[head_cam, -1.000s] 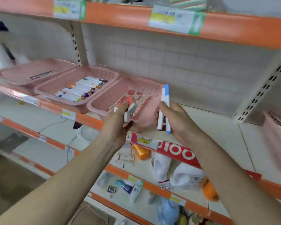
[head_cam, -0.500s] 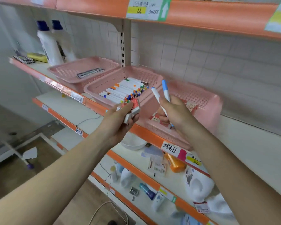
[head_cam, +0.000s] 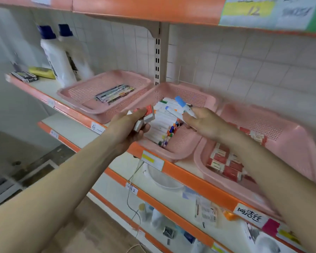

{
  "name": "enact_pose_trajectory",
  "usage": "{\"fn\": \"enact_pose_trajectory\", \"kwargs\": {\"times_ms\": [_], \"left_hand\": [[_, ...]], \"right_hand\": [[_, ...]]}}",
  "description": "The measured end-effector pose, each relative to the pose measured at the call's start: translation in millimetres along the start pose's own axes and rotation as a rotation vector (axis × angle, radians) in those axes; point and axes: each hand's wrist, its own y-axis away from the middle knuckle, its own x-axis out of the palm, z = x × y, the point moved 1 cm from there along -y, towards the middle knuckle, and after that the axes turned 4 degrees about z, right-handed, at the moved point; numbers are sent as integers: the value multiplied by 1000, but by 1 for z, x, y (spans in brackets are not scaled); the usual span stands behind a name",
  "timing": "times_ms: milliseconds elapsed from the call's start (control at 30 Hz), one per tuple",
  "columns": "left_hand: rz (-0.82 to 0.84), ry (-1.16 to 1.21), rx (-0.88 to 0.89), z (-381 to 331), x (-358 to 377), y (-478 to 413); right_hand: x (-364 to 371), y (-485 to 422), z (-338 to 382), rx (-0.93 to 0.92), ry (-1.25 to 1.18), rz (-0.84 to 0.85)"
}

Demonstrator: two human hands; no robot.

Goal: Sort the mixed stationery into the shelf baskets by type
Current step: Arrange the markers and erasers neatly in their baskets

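1. Hovering over the marker basket (head_cam: 195, 96), the right hand (head_cam: 206, 124) pinches white markers (head_cam: 185, 107), one blue-capped, in curled fingers.
2. At its 9 o'clock, the left hand (head_cam: 128, 128) grips small red-sleeved erasers (head_cam: 145, 118), fingers closed round them.
3. Judgement: markers light, stiff, smooth-barrelled; best held mid-barrel and laid flat among their kind. Erasers likely belong in the basket of red boxes (head_cam: 274, 123) at 3 o'clock.

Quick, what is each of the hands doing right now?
Left hand: closed, gripping small red-and-white blocks, likely erasers.
Right hand: closed, holding white markers.
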Motion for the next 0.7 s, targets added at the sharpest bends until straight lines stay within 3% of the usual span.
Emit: {"fn": "enact_pose_trajectory", "kwargs": {"times_ms": [200,567,700], "left_hand": [[48,-84,10,-19,-27,-53],[132,-199,101,-35,-44,-121],[179,-398,231,-48,-47,-143]], "right_hand": [[11,-67,-4,19,238,-101],[44,-121,-7,28,551,18],[55,-131,-9,66,570,48]]}}
